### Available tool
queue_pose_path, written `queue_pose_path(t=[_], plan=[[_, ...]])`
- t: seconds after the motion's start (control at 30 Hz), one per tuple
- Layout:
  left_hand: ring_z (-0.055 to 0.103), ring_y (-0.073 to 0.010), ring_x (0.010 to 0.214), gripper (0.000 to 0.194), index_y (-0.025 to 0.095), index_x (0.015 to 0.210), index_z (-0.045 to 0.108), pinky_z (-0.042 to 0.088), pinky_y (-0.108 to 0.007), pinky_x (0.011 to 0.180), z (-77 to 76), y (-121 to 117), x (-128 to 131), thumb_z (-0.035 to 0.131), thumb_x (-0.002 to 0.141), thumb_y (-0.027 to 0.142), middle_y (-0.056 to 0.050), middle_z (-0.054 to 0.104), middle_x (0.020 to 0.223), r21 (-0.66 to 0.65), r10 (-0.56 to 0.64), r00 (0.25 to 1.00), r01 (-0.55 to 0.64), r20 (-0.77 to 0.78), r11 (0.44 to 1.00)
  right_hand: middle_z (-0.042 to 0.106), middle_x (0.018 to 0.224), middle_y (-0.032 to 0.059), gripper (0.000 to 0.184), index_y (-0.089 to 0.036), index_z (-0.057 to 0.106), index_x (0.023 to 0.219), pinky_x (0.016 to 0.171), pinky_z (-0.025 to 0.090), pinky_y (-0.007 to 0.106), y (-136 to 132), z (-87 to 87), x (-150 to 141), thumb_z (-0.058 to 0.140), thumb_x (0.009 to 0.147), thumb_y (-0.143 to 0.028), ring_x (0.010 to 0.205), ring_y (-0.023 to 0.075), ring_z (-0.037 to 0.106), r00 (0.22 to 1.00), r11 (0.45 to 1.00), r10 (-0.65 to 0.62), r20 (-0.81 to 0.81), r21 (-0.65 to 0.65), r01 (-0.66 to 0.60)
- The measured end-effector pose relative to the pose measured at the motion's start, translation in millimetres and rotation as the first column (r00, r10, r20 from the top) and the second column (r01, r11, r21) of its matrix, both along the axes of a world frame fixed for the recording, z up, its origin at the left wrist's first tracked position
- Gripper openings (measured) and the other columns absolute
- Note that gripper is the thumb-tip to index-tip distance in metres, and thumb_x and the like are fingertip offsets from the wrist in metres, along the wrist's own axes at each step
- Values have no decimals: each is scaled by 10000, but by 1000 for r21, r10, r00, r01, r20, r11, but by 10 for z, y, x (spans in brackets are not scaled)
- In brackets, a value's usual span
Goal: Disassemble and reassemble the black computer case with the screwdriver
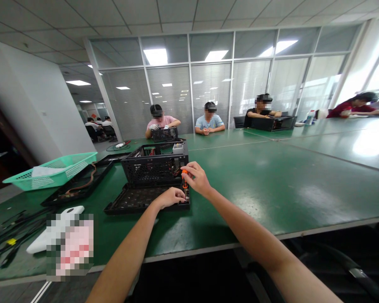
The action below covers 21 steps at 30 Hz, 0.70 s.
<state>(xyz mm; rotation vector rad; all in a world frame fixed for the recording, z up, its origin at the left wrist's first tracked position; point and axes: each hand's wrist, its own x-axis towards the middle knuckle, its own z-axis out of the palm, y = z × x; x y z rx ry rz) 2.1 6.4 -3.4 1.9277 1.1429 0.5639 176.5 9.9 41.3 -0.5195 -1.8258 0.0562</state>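
My right hand is closed round the orange handle of a screwdriver, which points down at the right end of a black front panel. At that same corner my left hand has its fingers bent together by the screwdriver's tip. Whatever small part they pinch is too small to make out. The panel lies flat on the green table, against the near side of an opened black computer case. Inside the case I see a green circuit board and a grey metal box.
To the left stand a mint-green plastic basket and another black panel. Black cables and a white object lie near the front left edge. Across the table, several people sit, two with computer cases in front of them.
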Motion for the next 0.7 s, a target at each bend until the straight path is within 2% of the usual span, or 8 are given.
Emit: queue_pose_path(t=[0.13,0.33,0.43,0.57,0.7], plan=[[507,-116,617,229,107,774,675,362,-223,584,-18,7,-10,667,627,283,-19,630,677,17,-9,1000,9,9,1000,572,940,70,279,-215,578,1121,806,466,320,-24,5,-14,420,893,-236,907,167,539,999,997,46,5,68,-46],[499,-110,610,221,110,751,675,357,-218,575,-7,-1,-1,674,619,287,-9,620,660,20,-3,1000,3,2,1000,556,956,70,263,-216,617,1054,700,481,297,-1,-6,-16,559,830,-341,767,151,537,1000,1000,7,7,-8,-7],[506,-113,616,217,111,744,675,365,-221,587,3,-6,4,678,615,285,-12,625,665,2,-4,1000,4,16,1000,548,931,67,247,-215,612,1069,686,477,297,-12,15,-16,504,861,-292,748,147,529,1000,1000,6,-23,-21,-6],[524,-122,638,236,111,757,680,381,-229,612,-5,-5,2,682,612,298,-24,643,693,-1,-2,1000,2,30,1000,550,875,60,283,-210,583,1125,751,466,316,-40,40,-13,429,888,-234,823,165,527,999,999,25,-24,23,-24],[541,-134,663,267,110,791,687,392,-236,624,-9,-5,-2,674,621,315,-38,662,730,12,0,1000,0,-1,1000,540,863,50,260,-211,603,1093,710,469,297,-19,18,-8,476,877,-278,753,146,516,999,999,31,-23,30,-31]])
